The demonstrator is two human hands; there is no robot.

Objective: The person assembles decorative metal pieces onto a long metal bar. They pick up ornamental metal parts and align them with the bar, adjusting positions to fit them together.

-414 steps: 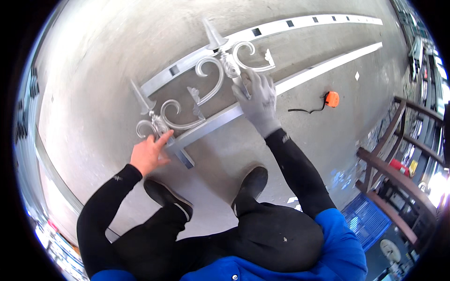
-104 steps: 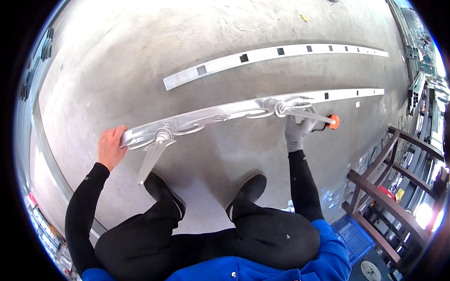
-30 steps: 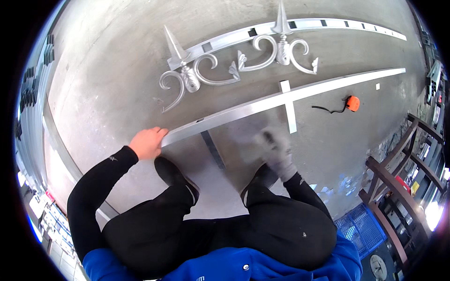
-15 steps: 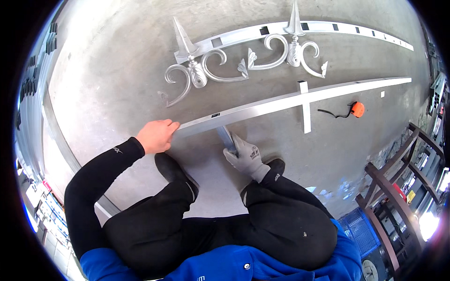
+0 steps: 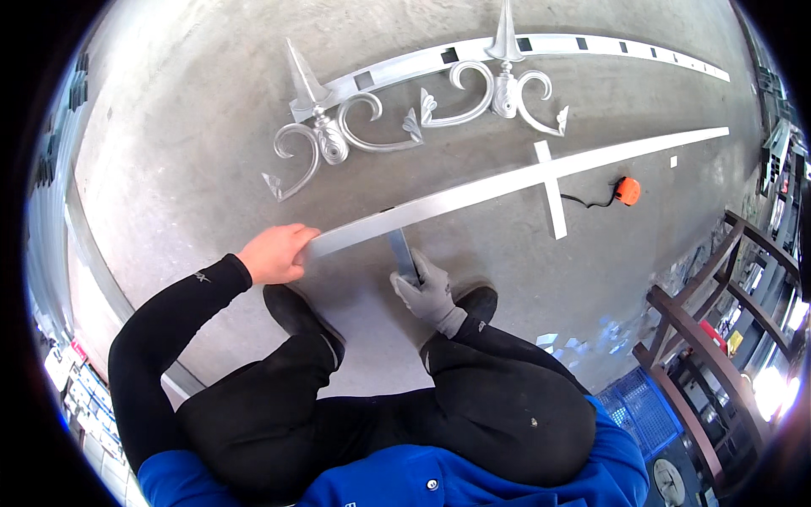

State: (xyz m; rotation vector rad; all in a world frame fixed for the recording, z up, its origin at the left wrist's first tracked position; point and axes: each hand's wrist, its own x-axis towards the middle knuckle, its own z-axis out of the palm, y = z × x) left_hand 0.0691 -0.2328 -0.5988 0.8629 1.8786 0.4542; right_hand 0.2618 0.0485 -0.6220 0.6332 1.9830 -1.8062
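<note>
My bare left hand [image 5: 275, 253] is closed around the near left end of a long silvery square metal tube [image 5: 473, 194]. In my gloved right hand [image 5: 429, 291] is a short flat-sided metal bar [image 5: 400, 248], whose far end meets the underside of the long tube. The glove hides the bar's near end. Farther right, a short silvery crosspiece [image 5: 553, 207] passes through the long tube and juts out on both sides. Beyond lie two silvery scroll ornaments with spear points [image 5: 331, 142], resting by a second long tube with square holes [image 5: 410, 72].
An orange tape measure [image 5: 628, 191] with a black strap lies on the concrete floor right of the crosspiece. Dark brown metal frames [image 5: 701, 338] and a blue mesh crate [image 5: 638, 406] stand at the right. Stacked metal lengths [image 5: 52, 220] line the left side.
The long tube has rolled, so its slotted face now barely shows. The short bar and the crosspiece have tilted with it. My whole view has shifted slightly.
</note>
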